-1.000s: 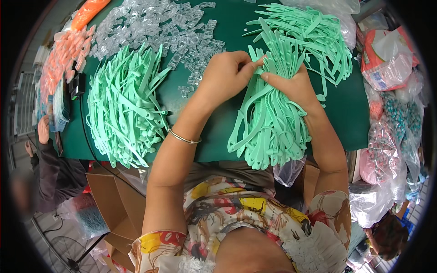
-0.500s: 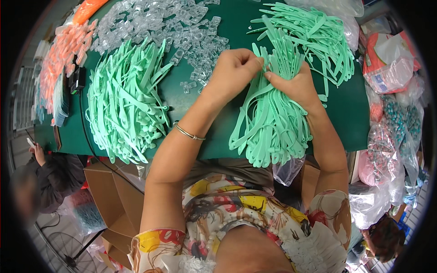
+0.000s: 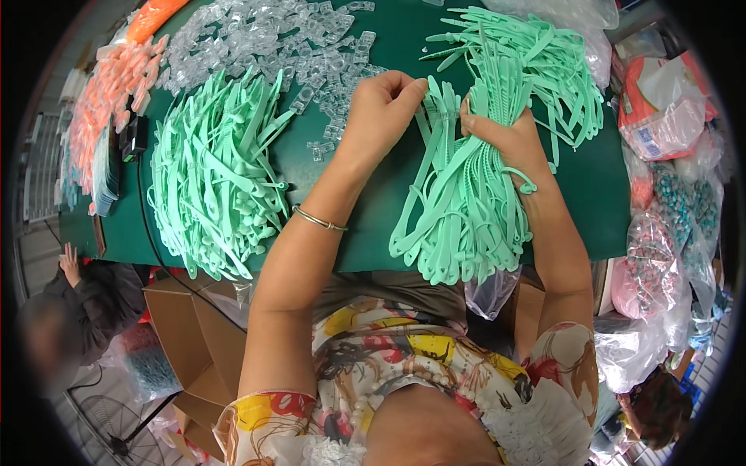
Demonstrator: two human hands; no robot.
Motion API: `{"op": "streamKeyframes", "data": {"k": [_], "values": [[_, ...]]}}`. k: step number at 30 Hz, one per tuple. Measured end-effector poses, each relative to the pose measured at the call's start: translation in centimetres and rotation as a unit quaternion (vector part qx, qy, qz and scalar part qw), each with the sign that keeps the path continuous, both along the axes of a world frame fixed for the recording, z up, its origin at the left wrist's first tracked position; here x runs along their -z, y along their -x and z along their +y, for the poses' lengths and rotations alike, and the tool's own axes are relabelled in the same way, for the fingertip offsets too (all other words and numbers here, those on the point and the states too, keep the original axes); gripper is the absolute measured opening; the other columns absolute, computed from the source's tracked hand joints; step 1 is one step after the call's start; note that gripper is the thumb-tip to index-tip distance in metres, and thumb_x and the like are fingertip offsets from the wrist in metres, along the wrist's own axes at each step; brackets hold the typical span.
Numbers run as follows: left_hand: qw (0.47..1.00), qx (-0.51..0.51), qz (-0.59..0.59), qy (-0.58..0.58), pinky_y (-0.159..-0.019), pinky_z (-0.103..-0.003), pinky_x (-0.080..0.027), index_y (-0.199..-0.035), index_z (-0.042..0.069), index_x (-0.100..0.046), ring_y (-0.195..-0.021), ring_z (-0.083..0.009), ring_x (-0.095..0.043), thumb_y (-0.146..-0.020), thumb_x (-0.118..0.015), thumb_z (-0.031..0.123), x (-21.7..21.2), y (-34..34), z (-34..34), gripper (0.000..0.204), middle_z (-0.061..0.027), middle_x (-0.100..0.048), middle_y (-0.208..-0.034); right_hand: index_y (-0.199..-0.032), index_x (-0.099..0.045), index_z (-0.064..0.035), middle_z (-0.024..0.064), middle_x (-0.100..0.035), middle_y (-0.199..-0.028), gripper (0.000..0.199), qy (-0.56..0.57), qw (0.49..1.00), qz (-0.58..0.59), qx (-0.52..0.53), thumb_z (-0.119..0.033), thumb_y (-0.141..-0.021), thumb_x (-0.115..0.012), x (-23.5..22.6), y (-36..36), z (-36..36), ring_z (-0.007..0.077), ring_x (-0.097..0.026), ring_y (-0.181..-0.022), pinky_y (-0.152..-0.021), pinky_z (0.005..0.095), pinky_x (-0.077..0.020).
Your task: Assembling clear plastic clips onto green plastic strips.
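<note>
My right hand [image 3: 509, 144] is closed round a thick bundle of mint-green straps [image 3: 466, 225], with notched edges and rounded ends. Their lower ends fan out toward the table's near edge. Just left of the bundle, my left hand [image 3: 381, 113] is pinched, thumb against fingers, at the side of a few straps standing apart from the rest. One thin strap runs down from beneath its thumb; its tip is hidden. Another heap of the same straps [image 3: 214, 175] lies left of my left forearm. Beyond my right hand is a looser pile of straps [image 3: 556, 70].
Clear plastic clips [image 3: 256, 43] are scattered at the back of the green table [image 3: 350, 252]. Orange pieces [image 3: 113, 81] and a small black device [image 3: 133, 138] with a cable are at left. Bagged goods [image 3: 660, 256] crowd the right. A person's hand [image 3: 71, 264] shows at far left.
My left hand has drawn left, away from my right hand, and a few straps now stand apart from the bundle. My right hand has tilted the bundle's upper part slightly right.
</note>
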State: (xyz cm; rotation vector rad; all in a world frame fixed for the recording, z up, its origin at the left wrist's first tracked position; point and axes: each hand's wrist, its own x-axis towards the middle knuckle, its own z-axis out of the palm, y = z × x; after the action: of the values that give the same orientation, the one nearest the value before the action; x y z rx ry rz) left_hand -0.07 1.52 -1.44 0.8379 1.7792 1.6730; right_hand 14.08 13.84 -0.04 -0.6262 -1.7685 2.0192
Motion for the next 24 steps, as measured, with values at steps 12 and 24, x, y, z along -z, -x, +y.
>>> {"op": "streamKeyframes", "data": {"k": [12, 24], "values": [[0.896, 0.126, 0.388, 0.175, -0.066, -0.034, -0.046, -0.083, 0.003, -0.061, -0.071, -0.0244, -0.056, -0.063, -0.071, 0.009, -3.4, 3.2, -4.2, 0.024, -0.0086, -0.06, -0.077, -0.1, -0.056, 0.0042, 0.0135, -0.063, -0.086, 0.033, 0.029, 0.999, 0.019, -0.014, -0.005, -0.07, -0.067, -0.1, 0.0, 0.2, 0.0193, -0.063, -0.078, -0.07, 0.0304, -0.0503], [0.891, 0.146, 0.388, 0.183, -0.064, -0.032, -0.045, -0.078, 0.004, -0.059, -0.067, -0.022, -0.057, -0.071, -0.066, 0.008, -2.3, 2.0, -3.5, 0.011, -0.0056, -0.06, -0.073, -0.101, -0.057, 0.0036, 0.0118, -0.064, -0.086, 0.033, 0.037, 0.999, -0.012, -0.019, -0.002, -0.069, -0.065, -0.6, 0.0, 0.0, 0.0182, -0.064, -0.075, -0.07, 0.0304, -0.0508]]}}
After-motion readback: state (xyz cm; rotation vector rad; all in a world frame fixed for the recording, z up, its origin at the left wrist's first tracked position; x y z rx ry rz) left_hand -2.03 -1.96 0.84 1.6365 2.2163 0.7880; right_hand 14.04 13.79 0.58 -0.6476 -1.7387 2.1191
